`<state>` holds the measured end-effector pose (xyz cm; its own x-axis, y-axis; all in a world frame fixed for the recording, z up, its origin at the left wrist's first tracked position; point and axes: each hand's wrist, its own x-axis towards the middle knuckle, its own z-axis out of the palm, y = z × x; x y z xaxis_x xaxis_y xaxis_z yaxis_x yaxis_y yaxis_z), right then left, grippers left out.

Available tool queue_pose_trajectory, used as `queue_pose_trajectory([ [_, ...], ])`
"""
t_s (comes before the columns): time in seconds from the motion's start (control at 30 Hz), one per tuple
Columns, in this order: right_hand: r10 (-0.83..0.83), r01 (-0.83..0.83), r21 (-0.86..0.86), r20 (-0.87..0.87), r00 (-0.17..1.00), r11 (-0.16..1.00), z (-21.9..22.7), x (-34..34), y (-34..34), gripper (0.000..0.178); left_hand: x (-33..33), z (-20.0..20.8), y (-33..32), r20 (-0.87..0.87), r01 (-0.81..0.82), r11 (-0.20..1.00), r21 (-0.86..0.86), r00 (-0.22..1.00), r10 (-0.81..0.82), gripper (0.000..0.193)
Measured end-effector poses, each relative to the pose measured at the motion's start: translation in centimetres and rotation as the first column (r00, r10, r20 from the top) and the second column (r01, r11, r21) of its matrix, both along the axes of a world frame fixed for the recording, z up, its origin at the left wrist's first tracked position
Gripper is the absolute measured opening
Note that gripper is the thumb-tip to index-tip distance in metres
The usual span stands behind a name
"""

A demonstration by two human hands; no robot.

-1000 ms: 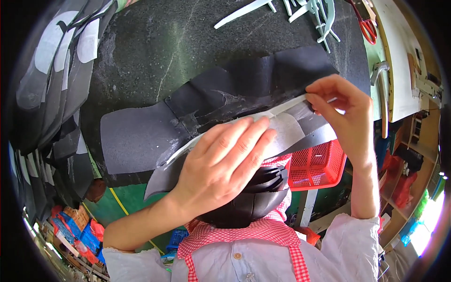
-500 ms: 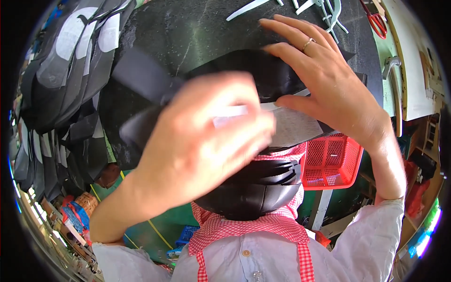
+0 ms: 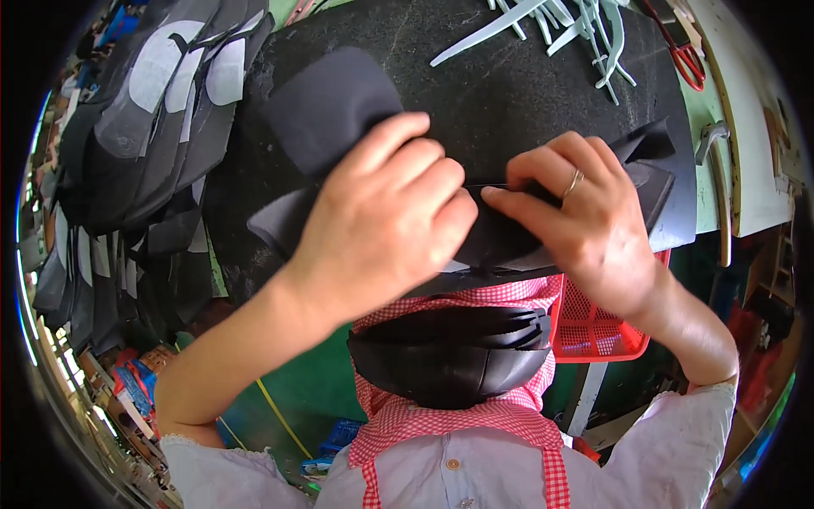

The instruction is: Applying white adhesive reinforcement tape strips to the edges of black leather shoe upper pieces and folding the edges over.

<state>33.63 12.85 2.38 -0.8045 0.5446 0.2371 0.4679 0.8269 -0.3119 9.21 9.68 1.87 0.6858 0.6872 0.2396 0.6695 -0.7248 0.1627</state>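
A black, leather-like piece [image 3: 500,242] lies across the near edge of the dark work surface. My left hand [image 3: 381,208] is closed over its left part, with curled fingers; the fingertips are partly hidden. Beyond that hand extends a dark flap with a rounded end [image 3: 339,110], and another dark flap [image 3: 284,222] shows beside the wrist. Whether these flaps join the piece, I cannot tell. My right hand [image 3: 589,204], wearing a ring, pinches the far edge of the piece between thumb and fingers. Folded black material [image 3: 649,157] sticks out beyond the right hand.
Stacked black pieces with whitish patches [image 3: 170,93] hang at the left. Pale strips [image 3: 551,30] and red-handled scissors [image 3: 688,64] lie at the far right. A red basket [image 3: 602,327] sits below the near right edge. Black curved pieces [image 3: 449,365] rest on my checked apron [image 3: 466,424].
The piece's pale underside has turned mostly out of sight, with black facing up. My right hand has drawn nearer and closed from spread fingers. The rounded flap has swung right and away from me.
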Motion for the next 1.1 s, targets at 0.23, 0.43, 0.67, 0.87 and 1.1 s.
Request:
queue_pose_trajectory([
  [0.23, 0.004, 0.036, -0.194, 0.203, 0.979, 0.980, 2.7, 0.2, -5.2, 0.053, 2.6, 3.6, -5.3, -0.562, -0.007, 1.000, 0.020, 0.827, 0.017, 0.051],
  [0.43, -0.042, 0.105, -0.317, 0.200, 0.979, 0.942, 3.1, -2.8, -3.6, 0.051, -3.2, 6.3, -4.7, -0.286, -0.359, 0.925, -0.122, 0.906, 0.313, 0.048],
  [0.67, -0.134, 0.040, -0.371, -0.231, 0.964, 0.928, -1.5, -5.9, -2.0, 0.025, -6.0, 3.6, -1.8, 0.125, -0.387, 0.700, -0.600, 0.820, 0.559, 0.073],
  [0.87, -0.242, 0.003, -0.767, -0.199, 0.950, 0.642, -0.5, -5.1, 0.1, 0.026, -8.9, 0.3, -0.8, 0.302, -0.269, 0.717, -0.643, 0.771, 0.560, 0.055],
  [1.1, -0.218, 0.049, -0.636, -0.189, 0.958, 0.770, -0.3, -5.8, -1.3, 0.024, -9.9, -0.7, 1.0, 0.309, -0.154, 0.847, -0.508, 0.886, 0.347, 0.024],
])
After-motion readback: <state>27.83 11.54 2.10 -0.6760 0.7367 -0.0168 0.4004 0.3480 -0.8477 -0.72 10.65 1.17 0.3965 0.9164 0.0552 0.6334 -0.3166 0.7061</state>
